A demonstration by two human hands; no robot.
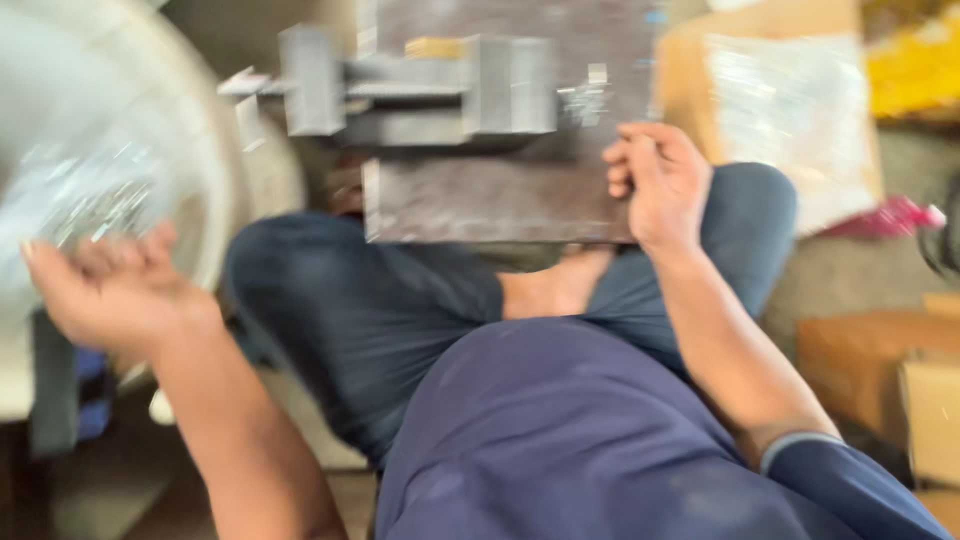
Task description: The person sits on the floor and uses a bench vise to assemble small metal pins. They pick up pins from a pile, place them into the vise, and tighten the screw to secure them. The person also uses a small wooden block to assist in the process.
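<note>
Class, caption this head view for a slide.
Seated person, right hand on metal plate with vise, left hand by basin.

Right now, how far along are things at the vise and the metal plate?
Done: nothing looks finished; the picture is blurred. The metal vise sits on the dark metal plate, and I can't tell whether anything is clamped in it. In hand: the right hand rests at the plate's right edge; the left hand reaches, open, toward the white basin of shiny small parts. Left: the vise is untouched.
</note>
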